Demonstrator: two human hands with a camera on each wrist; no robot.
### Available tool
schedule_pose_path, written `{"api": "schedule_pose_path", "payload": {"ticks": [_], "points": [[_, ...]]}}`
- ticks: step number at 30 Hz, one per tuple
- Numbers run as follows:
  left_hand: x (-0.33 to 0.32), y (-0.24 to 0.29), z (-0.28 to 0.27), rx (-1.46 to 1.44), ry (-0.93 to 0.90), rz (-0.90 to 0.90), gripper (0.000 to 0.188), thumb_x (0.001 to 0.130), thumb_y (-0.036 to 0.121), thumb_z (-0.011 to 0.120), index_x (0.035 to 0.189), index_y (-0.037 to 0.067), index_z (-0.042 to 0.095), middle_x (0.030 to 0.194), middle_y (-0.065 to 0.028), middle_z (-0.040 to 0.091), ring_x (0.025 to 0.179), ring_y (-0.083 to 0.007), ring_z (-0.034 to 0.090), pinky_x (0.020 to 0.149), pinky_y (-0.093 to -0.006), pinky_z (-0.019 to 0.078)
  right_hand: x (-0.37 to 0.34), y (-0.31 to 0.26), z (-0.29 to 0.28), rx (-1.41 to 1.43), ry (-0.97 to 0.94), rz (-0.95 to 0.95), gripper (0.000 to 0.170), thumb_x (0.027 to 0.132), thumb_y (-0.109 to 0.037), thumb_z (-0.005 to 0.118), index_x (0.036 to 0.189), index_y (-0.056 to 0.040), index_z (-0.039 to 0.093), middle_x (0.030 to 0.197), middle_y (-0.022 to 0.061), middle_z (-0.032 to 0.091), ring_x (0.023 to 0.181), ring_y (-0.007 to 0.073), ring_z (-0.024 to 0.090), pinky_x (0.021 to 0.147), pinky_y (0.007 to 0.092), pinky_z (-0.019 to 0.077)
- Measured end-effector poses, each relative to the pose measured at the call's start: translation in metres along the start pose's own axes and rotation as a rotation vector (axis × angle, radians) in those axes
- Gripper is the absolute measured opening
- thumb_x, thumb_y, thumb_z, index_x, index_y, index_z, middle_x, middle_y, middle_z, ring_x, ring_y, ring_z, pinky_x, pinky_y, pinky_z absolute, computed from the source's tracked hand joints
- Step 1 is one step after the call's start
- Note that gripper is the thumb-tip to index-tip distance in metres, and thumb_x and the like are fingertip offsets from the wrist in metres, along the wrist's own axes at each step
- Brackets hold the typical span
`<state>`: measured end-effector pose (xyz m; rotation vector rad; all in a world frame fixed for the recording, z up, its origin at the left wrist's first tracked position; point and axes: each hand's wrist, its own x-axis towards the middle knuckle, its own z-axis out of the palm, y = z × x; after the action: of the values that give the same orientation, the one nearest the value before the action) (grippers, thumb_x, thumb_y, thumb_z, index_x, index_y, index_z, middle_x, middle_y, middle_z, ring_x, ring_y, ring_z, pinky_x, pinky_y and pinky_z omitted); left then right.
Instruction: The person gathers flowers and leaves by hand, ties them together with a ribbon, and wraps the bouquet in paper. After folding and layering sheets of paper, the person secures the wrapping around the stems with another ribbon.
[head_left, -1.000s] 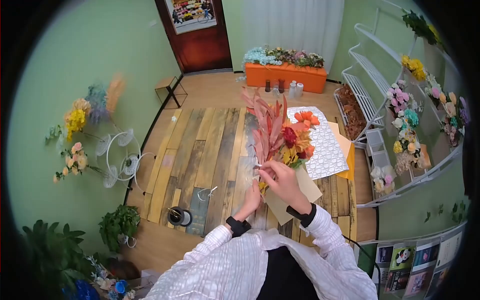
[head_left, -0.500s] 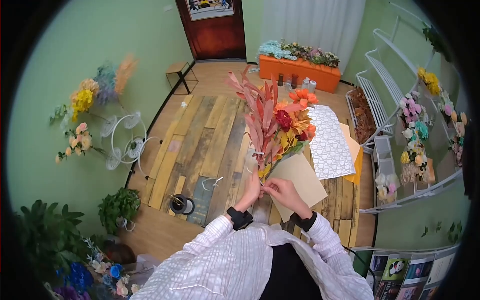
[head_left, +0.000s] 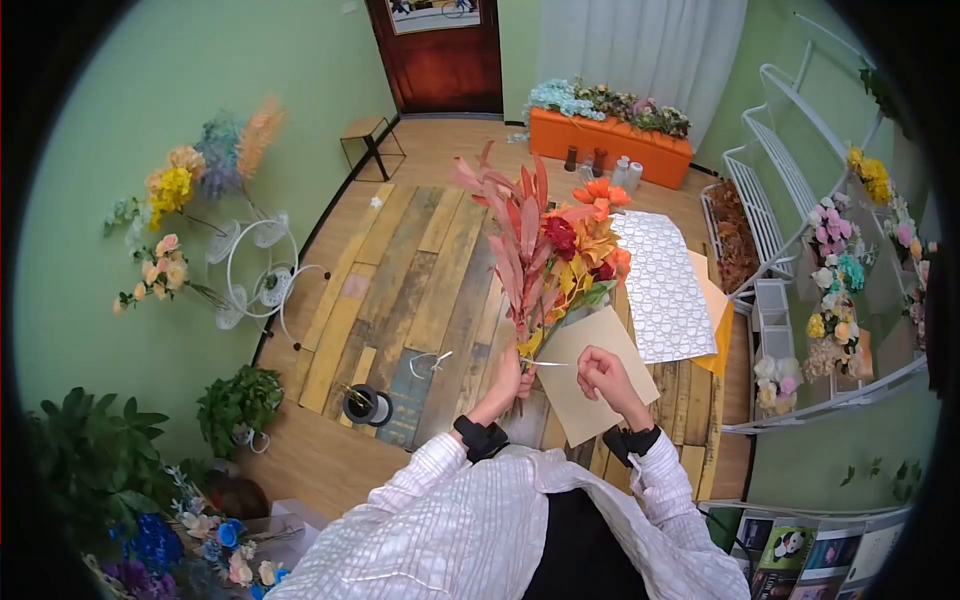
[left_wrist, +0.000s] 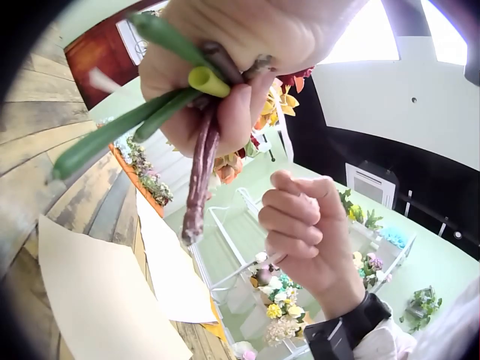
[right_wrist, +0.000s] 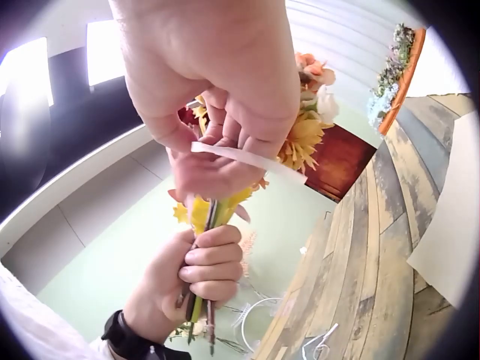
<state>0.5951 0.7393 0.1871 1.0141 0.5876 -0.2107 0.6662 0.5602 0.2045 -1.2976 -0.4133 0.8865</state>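
A bouquet of red leaves with orange, red and yellow flowers (head_left: 560,240) stands upright over the table. My left hand (head_left: 508,378) grips its stems; their green and brown ends (left_wrist: 201,176) poke out below the fist in the left wrist view. From the stems a thin white strip (head_left: 548,364) runs out to my right hand (head_left: 608,382), whose thumb and fingers pinch it, a short way right of the left hand. In the right wrist view the strip (right_wrist: 255,159) crosses the curled fingers, its free end sticking out.
A tan paper sheet (head_left: 575,395) lies under the right hand, with a white patterned sheet (head_left: 665,300) beyond it. Left of the hands are a dark round holder (head_left: 358,403) and a loose white tie (head_left: 430,364). Flower shelves (head_left: 785,165) stand at the right.
My right hand has come down from the upper stems and then moved right, away from the left hand, drawing the strip out sideways. The left hand still grips the stems.
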Motion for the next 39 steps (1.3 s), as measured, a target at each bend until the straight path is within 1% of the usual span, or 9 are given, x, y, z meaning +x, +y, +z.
{"api": "schedule_pose_path", "payload": {"ticks": [9, 10, 16, 18, 20, 24, 27, 33, 39], "points": [[-0.023, 0.002, 0.023, 0.041, -0.306, -0.007, 0.05, 0.082, 0.049, 0.02, 0.055, 0.009, 0.035, 0.042, 0.0035, 0.025, 0.032, -0.0063, 0.018, 0.032, -0.0211, 0.014, 0.037, 0.032, -0.007, -0.307, 0.18, -0.293, 0.009, 0.071, -0.004, 0.056, 0.08, -0.001, 0.052, 0.067, -0.0028, 0.051, 0.062, 0.0061, 0.048, 0.055, 0.0197, 0.0388], [-0.027, 0.004, 0.032, 0.1, -0.301, -0.013, 0.05, 0.083, 0.049, 0.021, 0.057, 0.009, 0.036, 0.043, 0.0033, 0.027, 0.033, -0.0059, 0.02, 0.032, -0.0206, 0.0147, 0.035, 0.008, 0.013, -0.485, 0.274, -0.561, 0.01, 0.07, -0.004, 0.057, 0.079, -0.0026, 0.054, 0.072, -0.002, 0.053, 0.066, 0.011, 0.051, 0.06, 0.0231, 0.0412], [-0.024, 0.009, 0.03, 0.235, -0.429, 0.045, 0.047, 0.086, 0.045, 0.024, 0.07, 0.005, 0.044, 0.047, 0.0018, 0.032, 0.035, -0.0065, 0.028, 0.033, -0.0204, 0.0223, 0.067, 0.037, -0.003, -0.199, -0.217, -0.129, 0.019, 0.075, -0.014, 0.053, 0.092, -0.005, 0.051, 0.104, 0.0068, 0.047, 0.095, 0.0181, 0.045, 0.081, 0.03, 0.0368], [-0.027, 0.0, 0.037, 0.46, -0.139, 0.399, 0.049, 0.087, 0.041, 0.024, 0.071, 0.001, 0.048, 0.047, -0.0004, 0.036, 0.036, -0.0099, 0.035, 0.034, -0.0236, 0.0286, 0.065, 0.027, 0.011, -0.186, -0.278, -0.337, 0.021, 0.075, -0.016, 0.053, 0.093, -0.0053, 0.052, 0.106, 0.0072, 0.047, 0.097, 0.0189, 0.045, 0.082, 0.03, 0.0361], [-0.021, -0.002, 0.033, 0.476, -0.131, 0.384, 0.049, 0.087, 0.039, 0.024, 0.072, 0.0, 0.048, 0.048, -0.0025, 0.038, 0.037, -0.0118, 0.039, 0.036, -0.0255, 0.0315, 0.065, 0.023, 0.012, -0.341, -0.267, -0.568, 0.024, 0.075, -0.019, 0.053, 0.095, -0.0059, 0.052, 0.11, 0.0069, 0.047, 0.103, 0.0191, 0.044, 0.085, 0.0299, 0.0343], [-0.018, -0.007, 0.034, 0.518, -0.054, 0.518, 0.051, 0.088, 0.041, 0.025, 0.065, 0.001, 0.047, 0.046, -0.0027, 0.04, 0.039, -0.0097, 0.039, 0.037, -0.0248, 0.0298, 0.04, 0.059, -0.027, -0.954, 0.049, -0.19, 0.028, 0.075, -0.016, 0.053, 0.101, -0.005, 0.05, 0.089, 0.013, 0.057, 0.084, 0.0205, 0.054, 0.074, 0.0313, 0.0406], [-0.002, -0.021, 0.028, 0.569, 0.061, 0.598, 0.051, 0.088, 0.038, 0.025, 0.062, -0.001, 0.046, 0.044, -0.0081, 0.044, 0.039, -0.018, 0.045, 0.039, -0.0317, 0.0346, -0.019, -0.016, 0.018, -1.561, -0.171, 0.173, 0.027, 0.075, -0.015, 0.053, 0.1, -0.0034, 0.051, 0.07, 0.0171, 0.057, 0.068, 0.0274, 0.056, 0.063, 0.0348, 0.0428], [0.014, -0.041, 0.025, 0.759, 0.146, 0.8, 0.032, 0.085, 0.02, 0.037, 0.07, -0.006, 0.049, 0.062, -0.0219, 0.054, 0.055, -0.034, 0.054, 0.048, -0.0401, 0.0396, -0.001, -0.053, 0.084, -1.037, 0.368, -0.445, 0.014, 0.07, -0.014, 0.058, 0.075, -0.0014, 0.06, 0.062, 0.017, 0.056, 0.059, 0.0314, 0.055, 0.055, 0.0364, 0.0437], [0.018, -0.043, 0.014, 0.809, 0.185, 0.808, 0.02, 0.076, 0.011, 0.044, 0.088, -0.004, 0.051, 0.074, -0.0248, 0.054, 0.076, -0.0354, 0.055, 0.056, -0.0439, 0.0402, 0.048, -0.019, 0.078, -1.209, 0.292, -0.458, 0.019, 0.068, -0.01, 0.058, 0.084, -0.0004, 0.057, 0.063, 0.0164, 0.056, 0.058, 0.0303, 0.056, 0.054, 0.0335, 0.0444]]}}
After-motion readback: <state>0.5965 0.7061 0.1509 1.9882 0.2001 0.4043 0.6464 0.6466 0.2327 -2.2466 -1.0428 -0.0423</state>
